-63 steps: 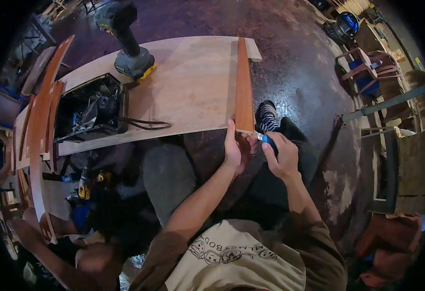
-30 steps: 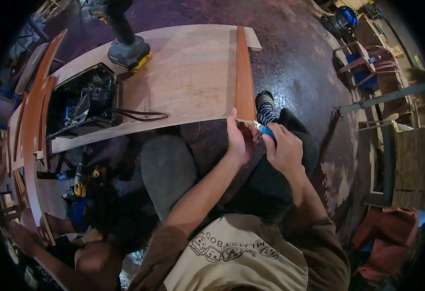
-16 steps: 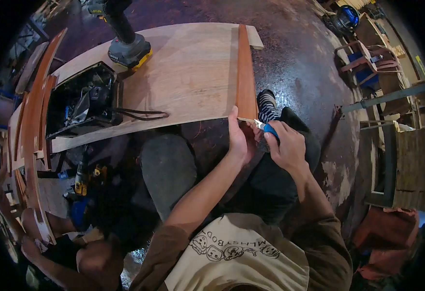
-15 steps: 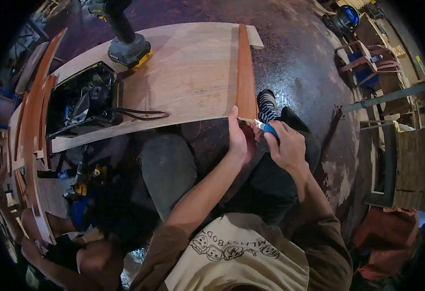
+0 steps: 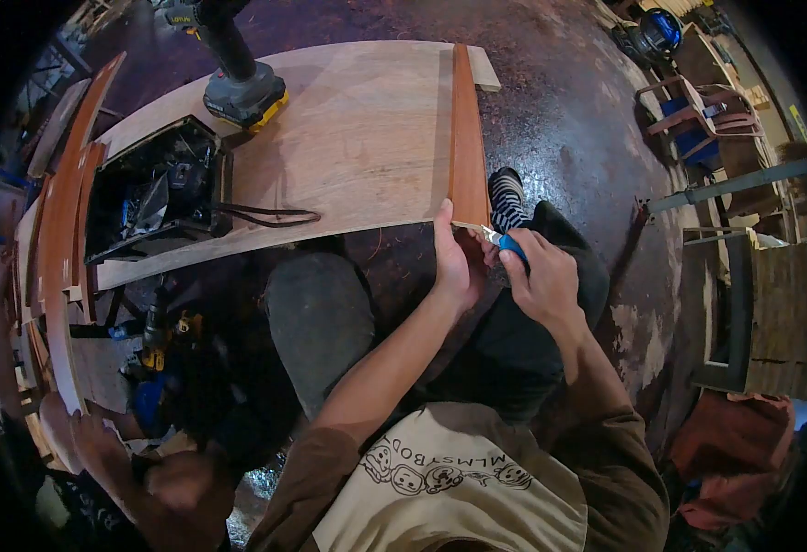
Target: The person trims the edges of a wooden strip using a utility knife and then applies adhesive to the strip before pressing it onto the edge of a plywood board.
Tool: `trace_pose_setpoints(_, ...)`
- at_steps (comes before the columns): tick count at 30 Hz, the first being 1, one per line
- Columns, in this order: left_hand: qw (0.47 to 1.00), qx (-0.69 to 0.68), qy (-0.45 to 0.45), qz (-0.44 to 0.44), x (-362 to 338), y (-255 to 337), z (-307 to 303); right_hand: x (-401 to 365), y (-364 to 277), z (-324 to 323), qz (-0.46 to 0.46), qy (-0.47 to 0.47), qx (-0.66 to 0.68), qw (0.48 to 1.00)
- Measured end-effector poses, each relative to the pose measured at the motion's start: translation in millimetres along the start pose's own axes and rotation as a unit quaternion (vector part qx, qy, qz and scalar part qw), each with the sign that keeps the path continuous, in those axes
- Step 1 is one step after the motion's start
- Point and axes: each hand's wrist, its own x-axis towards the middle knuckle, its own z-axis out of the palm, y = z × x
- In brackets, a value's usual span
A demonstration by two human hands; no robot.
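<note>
A reddish-brown wooden strip lies along the right edge of a pale plywood panel. My left hand grips the near end of the strip, thumb on top and fingers underneath. In my right hand is a blue-handled utility knife, closed in the fingers, its metal tip at the strip's near right corner. The fingertips of my left hand are partly hidden below the corner, close to the blade.
A cordless drill stands on the panel beside a black open box of tools. Brown boards lie at the left, near a co-worker's arm. A wooden chair frame is at the upper right.
The knife tip has shifted slightly at the strip's corner. At the lower left, the co-worker's hands and arms have moved. My left hand keeps its hold.
</note>
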Motion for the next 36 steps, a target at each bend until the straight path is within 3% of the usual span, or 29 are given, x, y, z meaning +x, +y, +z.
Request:
trace_pose_setpoints(5, 1.0, -0.011, 0.013, -0.017, -0.2, 0.3, 0.7, -1.3, 0.5, 0.3, -0.012, 0.04, 0.003, 0.999)
trace_pose_setpoints(12, 1.0, 0.017, -0.011, -0.006, -3.3, 2.7, 2.1, -1.2, -5.8, 0.8, 0.002, 0.027, 0.013, 1.0)
trace_pose_setpoints(17, 0.999, 0.001, 0.047, -0.011, -5.5, 3.2, 9.7, -5.6, -4.3, 6.1, 0.025, 0.027, -0.028, 0.999)
trace_pose_setpoints(33, 0.998, -0.012, 0.049, -0.023, 0.5, -2.0, 5.7, -5.3, -8.8, 4.0, 0.03, 0.04, -0.05, 0.997)
trace_pose_setpoints(36, 0.998, -0.031, 0.061, 0.008, 2.0, -5.3, 7.5, -5.3, -9.2, 1.4, 0.045, 0.03, -0.044, 0.998)
